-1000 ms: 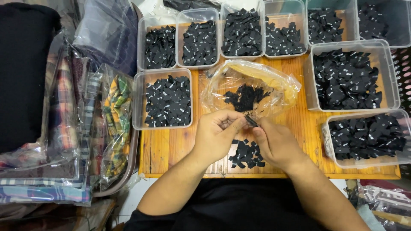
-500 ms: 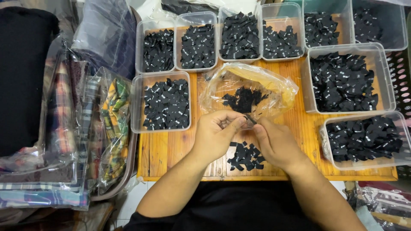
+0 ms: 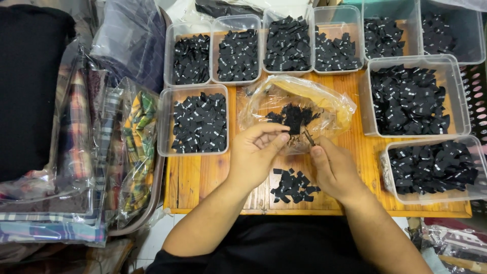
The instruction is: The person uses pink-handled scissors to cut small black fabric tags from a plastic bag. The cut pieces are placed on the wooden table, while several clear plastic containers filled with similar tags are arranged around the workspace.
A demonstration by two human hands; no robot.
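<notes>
My left hand (image 3: pixel 258 152) and my right hand (image 3: pixel 332 167) meet over a wooden table (image 3: pixel 203 177), just in front of a clear plastic bag (image 3: pixel 297 104) that holds a clump of black fabric labels. My right hand grips a small pair of snips (image 3: pixel 307 137), its tip pointing at the bag. My left hand's thumb and fingers are pinched together near the snips; whether they hold a label is hidden. A small pile of loose black labels (image 3: pixel 293 185) lies on the table below both hands.
Several clear plastic tubs of black labels ring the table: one at left (image 3: pixel 195 122), a row at the back (image 3: pixel 238 48), two at right (image 3: pixel 411 96) (image 3: pixel 436 170). Bagged checked fabrics (image 3: pixel 101 152) are stacked left of the table.
The hands have stayed together at the bag's mouth, with only small finger movements. The pile of labels and the tubs are where they were.
</notes>
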